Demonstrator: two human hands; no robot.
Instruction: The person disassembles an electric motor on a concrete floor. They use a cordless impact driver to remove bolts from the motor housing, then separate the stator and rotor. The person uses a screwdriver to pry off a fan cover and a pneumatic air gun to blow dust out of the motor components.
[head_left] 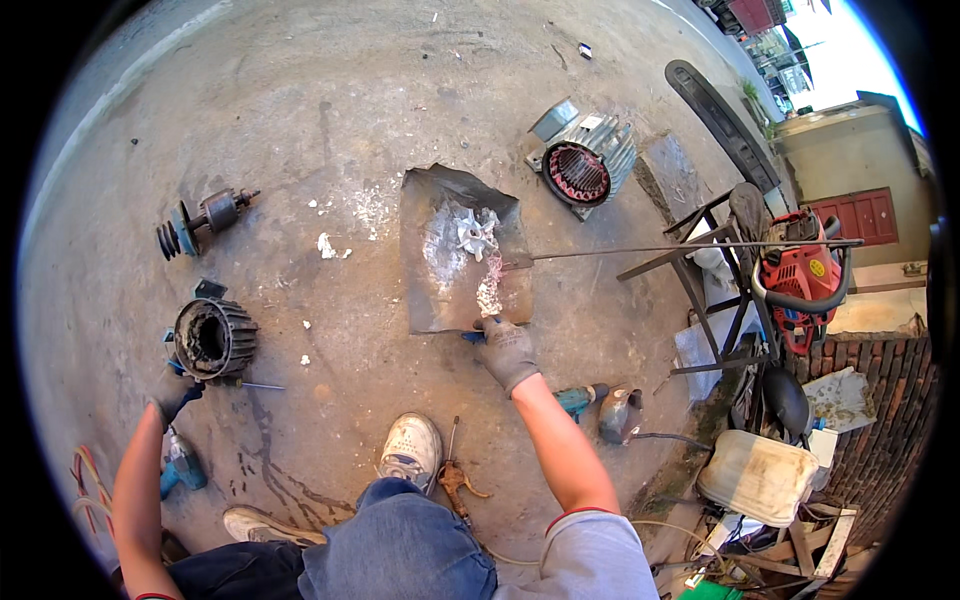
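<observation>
Grey-gloved, the right hand (508, 352) is being stretched to the metal sheet (462, 250), fingers clamped on a blue tool (473, 337) at its near edge. The left hand (176, 392) is being pressed against the finned housing (213, 339), seemingly steadying it; its fingers cannot be made out.

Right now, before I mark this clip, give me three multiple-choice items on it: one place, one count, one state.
1. Where is the finned motor housing?
A. by the left hand
B. on the metal sheet
C. on the stand

2. How many gloved hands show?
A. none
B. one
C. two

3. The right hand is:
A. flat and empty
B. closed on a blue-handled tool
C. resting on a knee

Answers: 1 A, the left glove touches its rim; 2 C, both wear grey gloves; 3 B, fingers wrap the handle at the sheet's edge.
</observation>
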